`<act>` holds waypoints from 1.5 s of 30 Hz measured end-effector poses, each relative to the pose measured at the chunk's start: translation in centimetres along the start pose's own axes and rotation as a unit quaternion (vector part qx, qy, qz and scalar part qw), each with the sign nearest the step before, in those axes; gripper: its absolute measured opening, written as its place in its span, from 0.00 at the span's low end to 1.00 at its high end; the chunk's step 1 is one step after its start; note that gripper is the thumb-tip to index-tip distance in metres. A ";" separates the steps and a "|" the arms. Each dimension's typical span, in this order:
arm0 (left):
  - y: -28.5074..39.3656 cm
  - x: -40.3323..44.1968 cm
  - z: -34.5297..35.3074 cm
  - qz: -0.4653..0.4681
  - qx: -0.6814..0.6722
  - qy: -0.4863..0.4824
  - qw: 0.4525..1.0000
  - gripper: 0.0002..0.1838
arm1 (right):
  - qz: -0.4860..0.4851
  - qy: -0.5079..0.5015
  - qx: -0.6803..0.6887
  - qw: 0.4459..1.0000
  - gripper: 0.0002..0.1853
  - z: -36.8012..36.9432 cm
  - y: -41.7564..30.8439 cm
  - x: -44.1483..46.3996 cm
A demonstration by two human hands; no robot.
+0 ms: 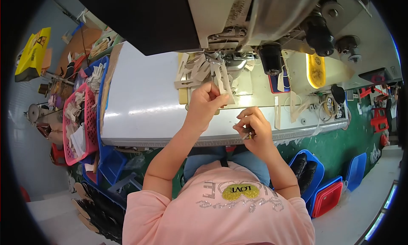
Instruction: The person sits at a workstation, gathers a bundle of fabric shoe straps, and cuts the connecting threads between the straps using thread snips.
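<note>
My left hand (205, 103) pinches the near end of a cream cut-out strip (222, 78) between thumb and fingertips. The strip's far end lies beneath the needle area of the sewing machine (214, 55). A heap of similar cream pieces (194, 70) lies just left of the needle, beyond my left hand. My right hand (256, 132) hovers over the table's front edge, apart from the strip. Its fingers are curled around a small dark metal tool (248, 133), mostly hidden in the palm.
The machine head (229, 15) overhangs the white table (140, 96). A loose strip (277, 113), a yellow oval holder (315, 70) and bobbins (313, 107) lie to the right. At left stands a pink basket (90, 130) of pieces. Blue bins (356, 172) and a red tray (328, 199) are at lower right.
</note>
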State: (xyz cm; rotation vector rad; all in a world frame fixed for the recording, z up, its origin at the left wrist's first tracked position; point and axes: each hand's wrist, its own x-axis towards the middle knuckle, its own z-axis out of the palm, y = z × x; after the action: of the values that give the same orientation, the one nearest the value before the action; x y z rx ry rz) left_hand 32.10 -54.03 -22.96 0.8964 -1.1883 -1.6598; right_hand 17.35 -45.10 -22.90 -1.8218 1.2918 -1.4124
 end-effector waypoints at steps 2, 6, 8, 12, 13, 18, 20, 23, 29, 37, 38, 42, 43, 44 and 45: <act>0.0 0.0 0.1 0.003 -0.006 -0.005 1.000 0.08 | 0.023 0.007 -0.005 1.000 0.11 -0.9 1.8 -1.2; -0.3 0.0 -0.3 -0.007 -0.023 -0.004 1.000 0.08 | 0.228 0.102 0.030 0.968 0.07 -2.8 4.2 -5.7; -0.1 0.0 -0.4 -0.007 -0.025 -0.007 1.000 0.09 | 0.286 0.197 0.102 0.932 0.06 -3.6 4.8 -7.4; -0.1 0.1 0.3 -0.010 -0.038 -0.012 0.999 0.09 | 0.353 0.183 0.019 0.918 0.05 -5.0 7.5 -11.3; -0.2 0.1 0.4 -0.011 -0.045 -0.012 0.999 0.09 | 0.352 0.186 0.010 0.918 0.06 -4.8 7.7 -11.7; -0.5 -0.4 0.5 -0.005 -0.027 0.007 1.000 0.08 | 0.303 0.197 -0.198 0.911 0.10 -3.4 7.9 -11.8; -0.2 -1.0 0.2 -0.006 -0.017 0.016 1.000 0.07 | 0.318 0.172 -0.243 0.900 0.12 -3.9 7.2 -11.4; 0.2 -1.6 -0.7 -0.003 -0.008 0.014 1.000 0.06 | 0.369 0.102 -0.254 0.888 0.13 -5.6 6.4 -11.2; 0.1 -1.7 -0.9 0.011 -0.018 0.003 1.000 0.06 | 0.328 0.119 -0.258 0.901 0.11 -7.9 5.8 -10.5; -1.5 -2.3 0.4 -0.016 0.005 -0.009 1.000 0.06 | 0.250 0.192 -0.246 0.917 0.10 -7.8 9.8 -5.7; -1.8 -2.6 0.7 -0.025 0.004 -0.013 1.000 0.06 | 0.218 0.201 -0.265 0.918 0.11 -7.7 10.6 -5.0; -2.7 -3.7 1.3 -0.034 0.025 -0.018 0.999 0.04 | 0.264 0.196 -0.257 0.909 0.15 -7.7 12.1 -3.2; -2.8 -3.8 1.3 -0.031 0.034 -0.010 0.999 0.04 | 0.299 0.181 -0.249 0.903 0.16 -7.4 12.1 -2.9; -2.9 -3.9 1.3 -0.029 0.045 -0.004 0.999 0.04 | 0.335 0.165 -0.239 0.897 0.17 -7.2 12.1 -2.8; -3.0 -3.8 1.4 -0.026 0.056 -0.009 0.998 0.03 | 0.320 0.164 -0.239 0.902 0.16 -7.3 12.4 -2.9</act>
State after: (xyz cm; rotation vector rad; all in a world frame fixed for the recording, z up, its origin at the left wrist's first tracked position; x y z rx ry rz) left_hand 31.49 -49.55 -25.22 0.9916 -1.2896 -1.6582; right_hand 5.89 -46.71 -31.96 -1.2198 2.3120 -1.1048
